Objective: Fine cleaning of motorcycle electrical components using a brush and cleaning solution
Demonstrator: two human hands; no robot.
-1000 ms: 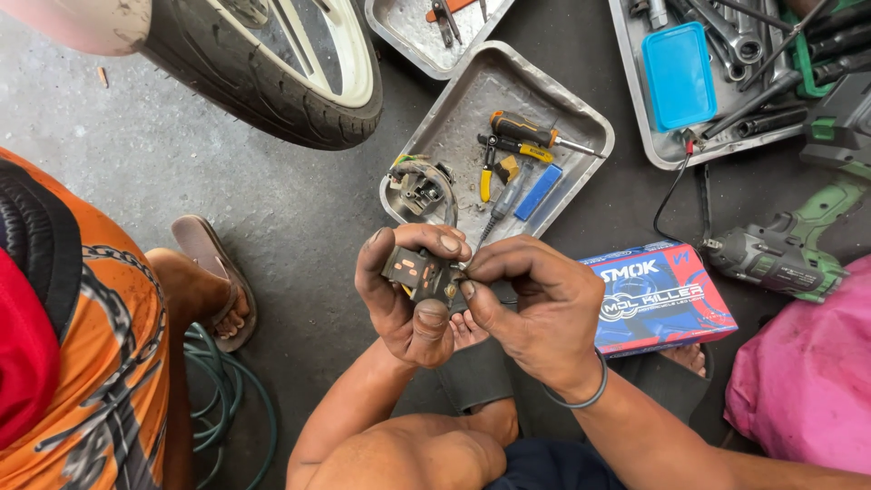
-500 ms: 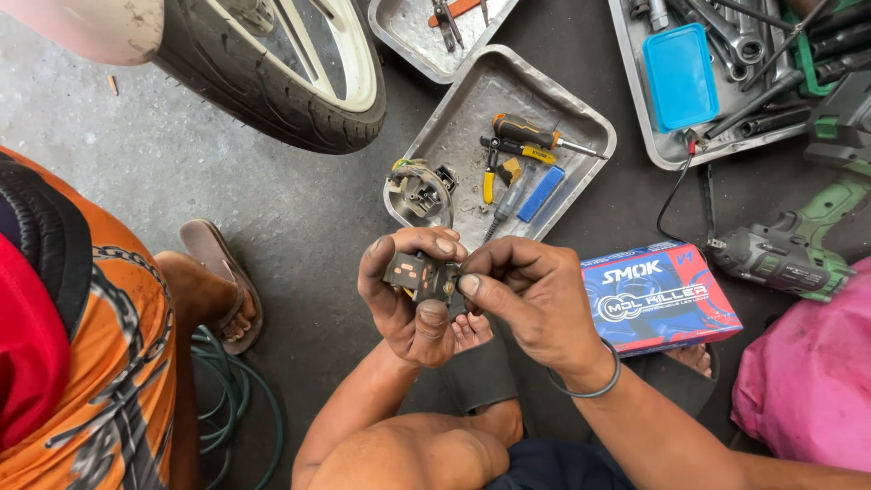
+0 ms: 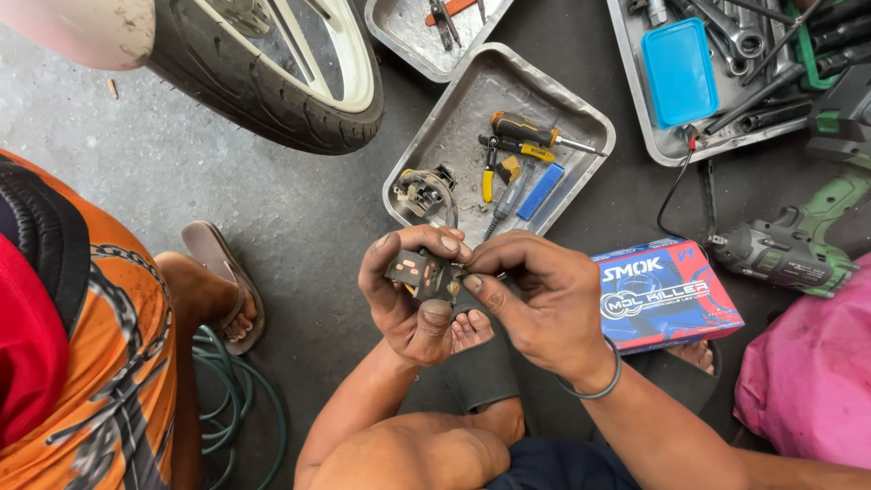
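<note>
Gripping a small dark switch block (image 3: 423, 273) with copper contacts, the left hand (image 3: 406, 299) wraps it from below. The right hand (image 3: 535, 304) pinches its right edge with thumb and forefinger. Just beyond sits a metal tray (image 3: 472, 100) of screwdrivers; a red-and-blue box (image 3: 667, 292) lies right.

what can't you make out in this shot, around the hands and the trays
Head view only:
- Small dark part: its underside is hidden by the left hand.
- What the right hand pinches: too small, covered by fingertips.
- Top tray: cut off by the top edge.
- Wheel: cut off by the top edge.
</note>
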